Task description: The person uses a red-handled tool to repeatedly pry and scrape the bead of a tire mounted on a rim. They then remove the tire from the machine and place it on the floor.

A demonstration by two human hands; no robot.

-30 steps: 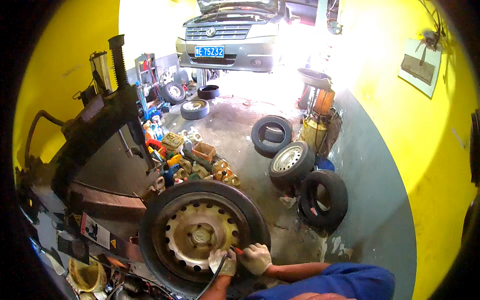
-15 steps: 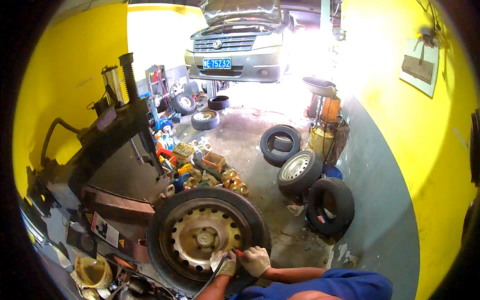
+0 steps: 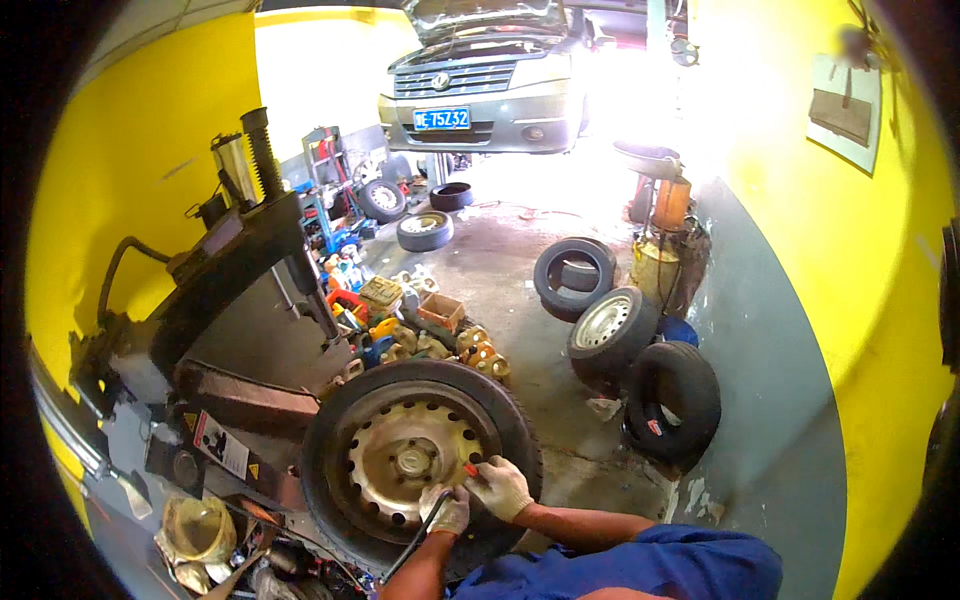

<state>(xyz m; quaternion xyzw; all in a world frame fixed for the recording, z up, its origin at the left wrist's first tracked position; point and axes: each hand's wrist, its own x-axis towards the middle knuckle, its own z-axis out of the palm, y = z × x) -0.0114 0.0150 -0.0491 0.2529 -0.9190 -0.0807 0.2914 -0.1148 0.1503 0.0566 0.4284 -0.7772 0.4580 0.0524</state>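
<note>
A wheel with a black tire and a worn silver steel rim lies before me, tilted toward me on the tire-changing machine. Both my hands wear whitish work gloves and are over the near right part of the rim. My left hand is closed around a black hose that runs down past my forearm. Just beside it, my right hand pinches a small red piece close to the rim holes. Whether the red piece joins the hose is hidden by the gloves.
The machine's dark arm rises on the left. Beyond the wheel stand several oil jugs and a cardboard box. Loose tires and a rimmed wheel lie to the right. A raised car is behind.
The view has shifted slightly, so the room sits a little differently. My right hand and the red piece have moved slightly up and left over the rim; the left still grips the hose.
</note>
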